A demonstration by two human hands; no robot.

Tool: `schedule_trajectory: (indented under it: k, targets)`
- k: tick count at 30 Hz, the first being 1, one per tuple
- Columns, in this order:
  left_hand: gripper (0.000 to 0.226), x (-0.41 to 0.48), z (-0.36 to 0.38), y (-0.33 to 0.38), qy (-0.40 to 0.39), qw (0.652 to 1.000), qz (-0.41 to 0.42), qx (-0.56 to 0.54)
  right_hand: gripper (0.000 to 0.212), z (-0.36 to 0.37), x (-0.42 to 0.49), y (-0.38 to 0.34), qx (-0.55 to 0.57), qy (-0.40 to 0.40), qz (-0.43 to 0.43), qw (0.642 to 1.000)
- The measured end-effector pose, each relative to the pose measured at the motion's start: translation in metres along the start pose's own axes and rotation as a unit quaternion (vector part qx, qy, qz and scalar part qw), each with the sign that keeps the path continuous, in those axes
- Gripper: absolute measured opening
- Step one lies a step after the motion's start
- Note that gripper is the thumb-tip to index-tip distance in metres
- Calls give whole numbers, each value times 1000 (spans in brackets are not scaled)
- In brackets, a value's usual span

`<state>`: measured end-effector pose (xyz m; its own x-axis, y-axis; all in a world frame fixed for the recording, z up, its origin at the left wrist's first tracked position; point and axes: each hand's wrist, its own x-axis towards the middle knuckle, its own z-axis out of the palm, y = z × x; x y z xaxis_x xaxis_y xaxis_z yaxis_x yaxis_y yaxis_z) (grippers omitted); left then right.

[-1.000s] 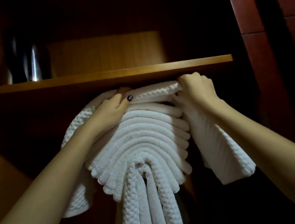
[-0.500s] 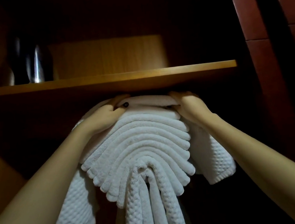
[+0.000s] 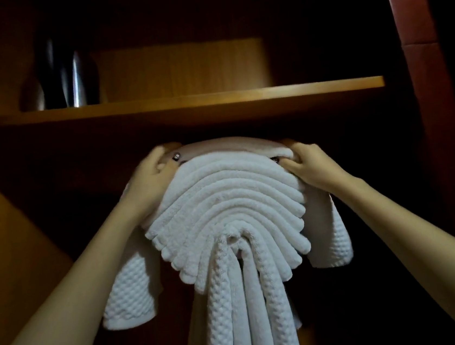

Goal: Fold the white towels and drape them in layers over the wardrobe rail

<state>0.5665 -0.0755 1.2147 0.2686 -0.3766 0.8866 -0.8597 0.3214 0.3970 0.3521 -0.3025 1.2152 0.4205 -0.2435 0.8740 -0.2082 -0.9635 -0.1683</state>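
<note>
White towels (image 3: 225, 209) hang in curved layers betw. both hands, long ends down the middle. The left hand (image 3: 152, 178) curls its fingers (image 3: 156, 157) round the top towel (image 3: 226, 149) at its left end. The right hand (image 3: 310, 167) grips the right end, fingers (image 3: 299, 152) bent tight. Just above the fingers is a wood shelf (image 3: 184, 103) w/ a dark jug (image 3: 68, 77). Rail hidden.

Dim wardrobe interior: wooden shelf (image 3: 212, 100) bearing a dark shiny vessel (image 3: 68, 77).
</note>
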Motion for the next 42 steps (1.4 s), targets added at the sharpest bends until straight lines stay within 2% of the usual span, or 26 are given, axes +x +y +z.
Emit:
schedule_trajectory:
  k: [2, 3, 4, 5, 6, 9, 11, 13, 15, 17, 20, 24, 26, 29, 33, 37, 42]
  targets:
    - [17, -9, -15, -3, 89, 995, 23, -43, 32, -3, -10, 5, 6, -4, 23, 1000]
    - [18, -11, -24, -8, 122, 992, 39, -21, 35, -4, -12, 6, 4, -6, 32, 999]
    - [17, -10, -32, -13, 133, 989, 51, 47, 38, -5, -13, 5, -3, -5, 35, 999]
    - [15, -9, -38, -15, 124, 984, 53, 116, 40, -6, -12, 2, -3, 1, 30, 1000]
    - [23, -5, -41, -18, 95, 983, 33, 152, 41, -6, -9, -3, 13, 9, 23, 1000]
    - [43, -1, -35, -15, -6, 993, -76, 87, 47, -4, 6, -26, 78, 10, -28, 997]
    - [52, 3, -29, -15, -14, 992, -99, 73, 47, -4, 16, -36, 67, -22, -39, 997]
    - [49, 8, -26, -17, -1, 993, -80, 85, 40, -3, 22, -36, 30, -43, -36, 998]
    - [38, 13, -23, -17, 24, 994, -49, 91, 30, 0, 24, -33, 3, -16, -58, 998]
    - [32, 19, -19, -9, 59, 991, -25, 113, 24, 5, 24, -31, 13, 30, -66, 997]
    - [26, 23, -16, 2, 86, 990, 12, 115, 19, 10, 22, -35, 43, 50, -53, 996]
    - [16, -2, -17, -14, -1, 999, 14, 46, 18, 5, 12, -31, 54, 1, -47, 997]
    - [18, -16, -16, -24, -39, 999, 9, 18, 23, 3, 7, -24, 56, -20, -29, 998]
    - [24, -19, -15, -28, -46, 999, 12, 21, 35, 10, 0, -16, 69, -49, 24, 996]
    - [30, -11, -7, -23, -49, 998, 5, 38, 43, 17, -12, -11, 117, -52, 48, 991]
    - [37, -13, 2, -24, -38, 998, 0, 51, 34, 20, -20, -11, 148, -46, 59, 986]
    - [42, -26, -3, -8, -67, 988, -3, 137, 40, 8, -37, -25, 138, -50, 59, 987]
